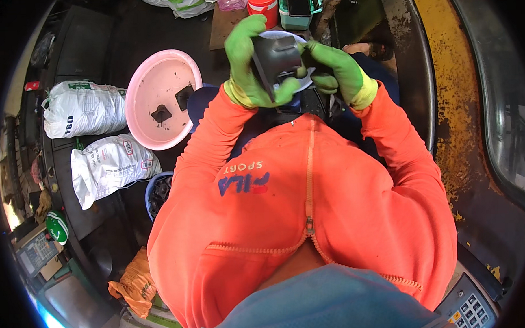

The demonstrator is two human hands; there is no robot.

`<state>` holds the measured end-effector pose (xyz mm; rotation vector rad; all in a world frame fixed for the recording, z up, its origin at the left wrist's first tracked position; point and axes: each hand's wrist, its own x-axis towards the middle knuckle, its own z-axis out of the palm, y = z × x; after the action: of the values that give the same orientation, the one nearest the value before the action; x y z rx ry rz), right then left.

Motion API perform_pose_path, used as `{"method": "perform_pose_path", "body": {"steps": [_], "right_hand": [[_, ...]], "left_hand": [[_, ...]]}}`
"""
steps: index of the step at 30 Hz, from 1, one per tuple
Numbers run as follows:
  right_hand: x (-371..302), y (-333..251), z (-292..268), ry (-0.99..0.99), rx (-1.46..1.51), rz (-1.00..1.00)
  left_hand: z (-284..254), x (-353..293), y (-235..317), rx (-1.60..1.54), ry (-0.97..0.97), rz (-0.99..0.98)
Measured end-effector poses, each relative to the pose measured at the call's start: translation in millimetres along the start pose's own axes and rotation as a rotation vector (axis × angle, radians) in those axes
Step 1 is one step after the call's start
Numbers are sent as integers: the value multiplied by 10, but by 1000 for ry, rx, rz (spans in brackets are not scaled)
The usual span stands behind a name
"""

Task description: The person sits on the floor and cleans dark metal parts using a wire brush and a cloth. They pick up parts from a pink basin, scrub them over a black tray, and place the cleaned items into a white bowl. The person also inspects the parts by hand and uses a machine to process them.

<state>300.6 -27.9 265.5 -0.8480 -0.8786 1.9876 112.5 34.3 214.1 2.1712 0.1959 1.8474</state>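
Observation:
In front of my chest, a black moulded part with a flat flange and a raised hollow middle is tilted up in my left hand. That hand, in a green glove with a yellow cuff, wraps the flange with its fingers at the top and thumb below. My right hand, gloved alike, is at the part's right side with its fingers curled. Whatever its fingertips pinch is too small to make out. Behind the part shows the rim of a pale basin, mostly covered by the part and my hands.
A pink basin with two black parts stands to the left. Beside it lie two white sacks, and a blue tub of black pieces. Ahead are a red jug and a teal basket. Yellow-black machinery borders the right.

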Motion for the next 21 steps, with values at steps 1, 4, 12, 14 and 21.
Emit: {"method": "perform_pose_path", "body": {"steps": [1, 4, 12, 14, 21], "right_hand": [[22, -22, -26, -66, -105, -81], [79, -135, -102, 32, -710, -361], [175, -239, -101, 35, -1459, -849], [146, -197, -101, 155, -1063, -659], [130, -24, -232, 170, -1437, -804]], "left_hand": [[42, -12, 15, 58, -53, 49], [137, -56, 99, -358, -150, -136], [113, -91, 322, -1230, 203, -1170], [100, -86, 260, -1336, 398, -1208], [11, -45, 148, -1377, 348, -1188]]}}
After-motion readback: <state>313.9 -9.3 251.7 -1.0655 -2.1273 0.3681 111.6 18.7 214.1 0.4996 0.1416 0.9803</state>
